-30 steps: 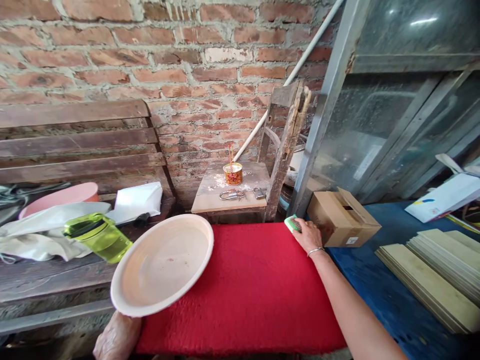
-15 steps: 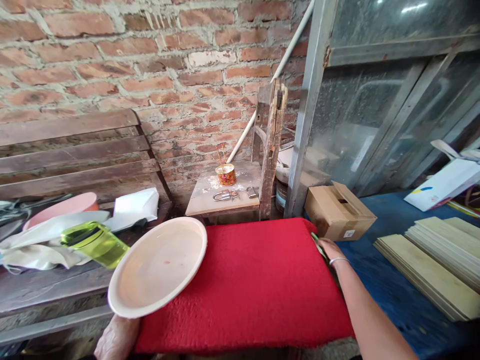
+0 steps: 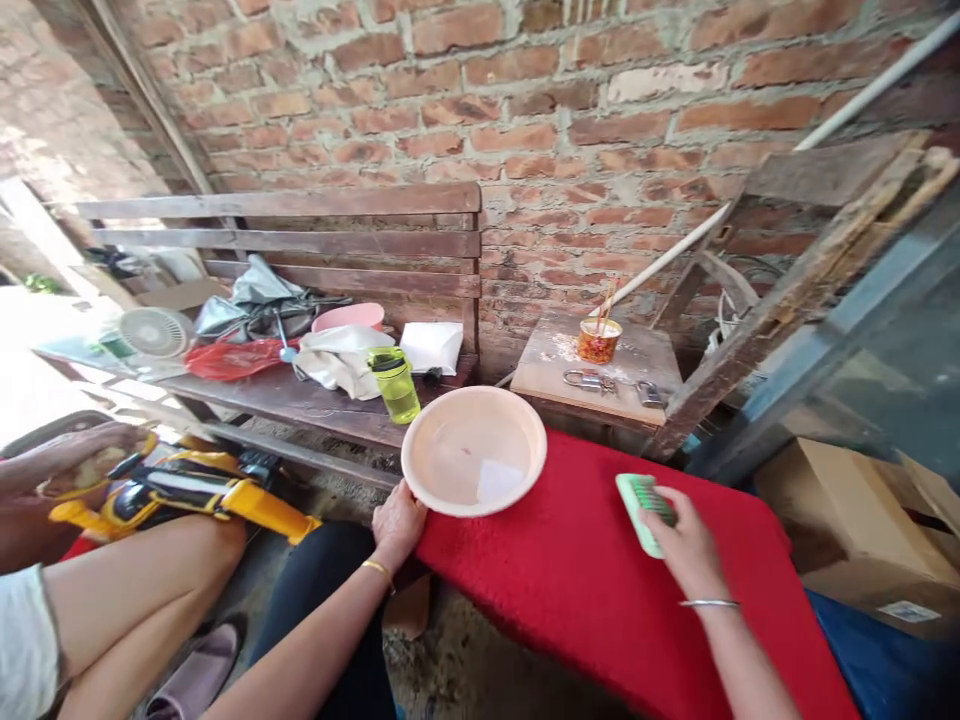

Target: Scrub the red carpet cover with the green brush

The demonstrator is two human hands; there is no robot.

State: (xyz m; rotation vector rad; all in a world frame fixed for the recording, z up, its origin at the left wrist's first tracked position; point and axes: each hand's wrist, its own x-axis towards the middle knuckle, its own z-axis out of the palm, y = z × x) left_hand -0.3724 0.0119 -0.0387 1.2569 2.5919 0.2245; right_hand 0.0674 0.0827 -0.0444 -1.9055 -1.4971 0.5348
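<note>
Over the left end of the red cloth (image 3: 592,600) stands a pale pink basin (image 3: 435,450), with water in it and its side jutting past the cloth's edge. My left hand (image 3: 400,522) is closed at the basin's near left rim; its fingertips are partly hidden. Above the middle of the cloth, my right hand (image 3: 686,545) grips a light green scrub brush (image 3: 636,515) with the green bristles turned toward my fingers.
Behind the basin, a wooden bench (image 3: 315,400) carries a yellow-green bottle (image 3: 396,388), bags and a fan (image 3: 155,332). A wooden chair (image 3: 555,375) holds padlocks and a tin (image 3: 598,342). Another person's leg (image 3: 150,580) and a yellow-black toy (image 3: 195,490) are at left; a cardboard box (image 3: 862,520) sits right.
My view has swung left. My right hand has brought the green brush from the cloth's far right edge inward over the cloth. My left hand stays by the basin.
</note>
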